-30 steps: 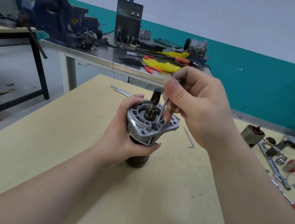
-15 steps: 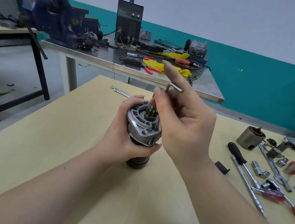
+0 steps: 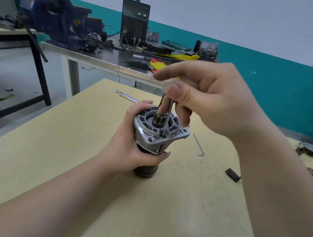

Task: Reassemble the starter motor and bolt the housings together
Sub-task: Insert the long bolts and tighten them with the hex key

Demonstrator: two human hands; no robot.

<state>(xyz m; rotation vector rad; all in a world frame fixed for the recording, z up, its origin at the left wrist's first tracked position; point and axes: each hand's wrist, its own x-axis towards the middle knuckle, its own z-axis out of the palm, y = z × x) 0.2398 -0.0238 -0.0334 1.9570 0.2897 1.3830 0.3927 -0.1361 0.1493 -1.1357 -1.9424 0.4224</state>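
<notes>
Starter motor (image 3: 156,137) is standing upright on the light wooden table (image 3: 74,149), black body down, grey aluminium nose housing (image 3: 162,132) up, with the pinion gear (image 3: 158,118) poking out of the middle. Left hand (image 3: 131,146) is wrapped around the body just under the flange, gripping it tight. Right hand (image 3: 209,100) sits above it, thumb and fingers pinched on the top of a hex key (image 3: 168,117) that runs down into a bolt hole on the near edge of the housing. A second hex key (image 3: 199,146) lies on the table just right of the motor, and a small black block (image 3: 232,174) is further right. Steel workbench (image 3: 100,58) behind has a blue vise (image 3: 53,20) on it.
</notes>
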